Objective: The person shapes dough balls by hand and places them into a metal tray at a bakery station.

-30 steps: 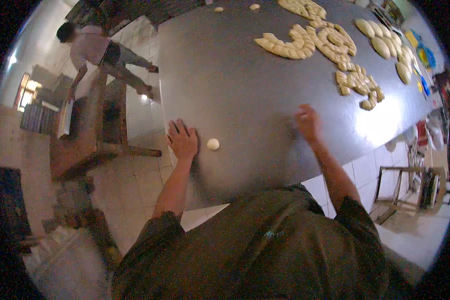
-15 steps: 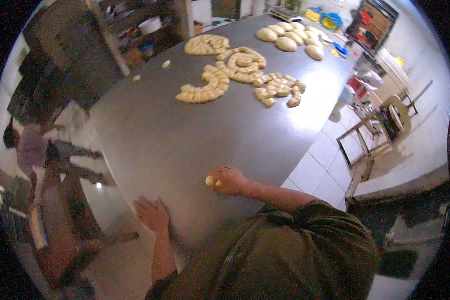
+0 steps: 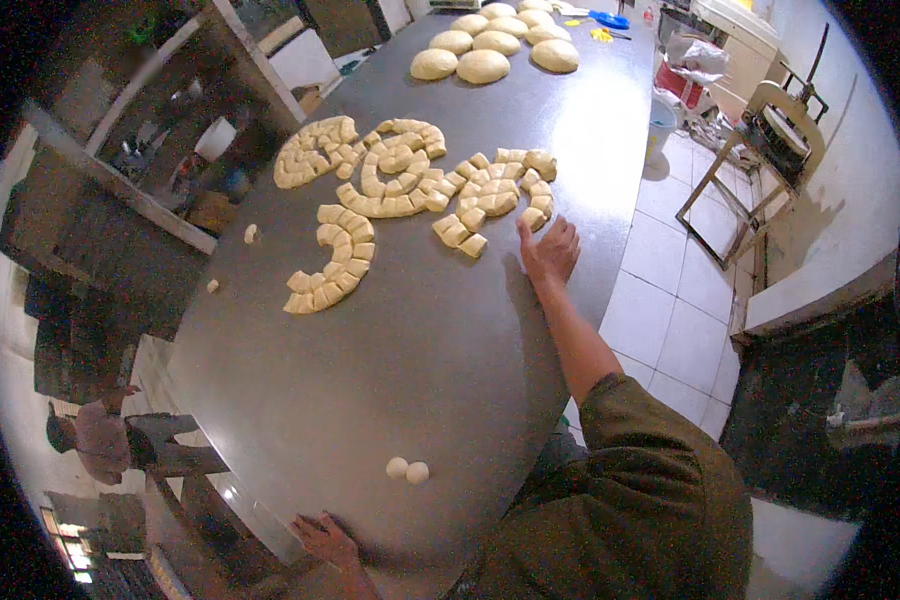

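Note:
My right hand [image 3: 552, 252] is stretched out over the steel table, thumb and fingers apart. Its tips reach a cut dough piece [image 3: 534, 218] at the near end of a loose cluster of dough pieces [image 3: 495, 190]. At the table's near left edge lies my left hand [image 3: 327, 543], open, with its fingers spread and nothing in them. Between my arms two small round dough balls, one [image 3: 397, 467] left of the other [image 3: 417, 472], sit touching on the table.
Coiled strips of cut dough [image 3: 390, 165] and a curved strip [image 3: 340, 262] lie mid-table. Several large dough mounds [image 3: 482, 66] stand at the far end, near a blue tool [image 3: 610, 19]. Another person [image 3: 100, 440] is at the left. A metal-framed stand [image 3: 760, 150] is at the right.
My right hand has moved forward from the near table to the dough cluster, leaving the two dough balls behind. My left hand stays by the edge. The view has shifted.

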Demonstrator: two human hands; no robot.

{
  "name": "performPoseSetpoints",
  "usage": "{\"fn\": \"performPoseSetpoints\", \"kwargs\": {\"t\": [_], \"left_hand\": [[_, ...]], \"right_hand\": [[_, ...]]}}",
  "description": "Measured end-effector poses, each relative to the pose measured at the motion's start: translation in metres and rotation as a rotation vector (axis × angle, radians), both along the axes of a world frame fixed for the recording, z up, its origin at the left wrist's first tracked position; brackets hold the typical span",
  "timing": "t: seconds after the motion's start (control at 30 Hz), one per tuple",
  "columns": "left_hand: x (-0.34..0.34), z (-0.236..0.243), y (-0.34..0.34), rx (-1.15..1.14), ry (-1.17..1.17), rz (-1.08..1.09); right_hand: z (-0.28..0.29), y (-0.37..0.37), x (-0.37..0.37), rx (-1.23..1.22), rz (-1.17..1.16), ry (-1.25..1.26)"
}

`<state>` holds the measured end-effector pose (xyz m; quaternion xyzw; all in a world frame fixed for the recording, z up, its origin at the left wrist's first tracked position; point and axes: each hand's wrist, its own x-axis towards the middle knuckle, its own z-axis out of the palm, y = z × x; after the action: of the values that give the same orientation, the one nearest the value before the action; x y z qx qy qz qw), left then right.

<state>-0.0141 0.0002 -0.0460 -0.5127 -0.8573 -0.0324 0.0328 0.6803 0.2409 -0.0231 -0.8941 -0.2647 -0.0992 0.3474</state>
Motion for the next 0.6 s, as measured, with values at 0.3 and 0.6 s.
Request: {"fn": "performPoseSetpoints", "kwargs": {"t": [0.3, 0.6], "left_hand": [[0.013, -0.007, 0.003, 0.129, 0.089, -0.015], [0.047, 0.015, 0.023, 0.198, -0.567, -0.087]], "right_hand": [[-0.015, -0.005, 0.033, 0.191, 0.327, 0.207], [0.040, -0.144, -0.154, 0.617, 0.985, 1.166]]}}
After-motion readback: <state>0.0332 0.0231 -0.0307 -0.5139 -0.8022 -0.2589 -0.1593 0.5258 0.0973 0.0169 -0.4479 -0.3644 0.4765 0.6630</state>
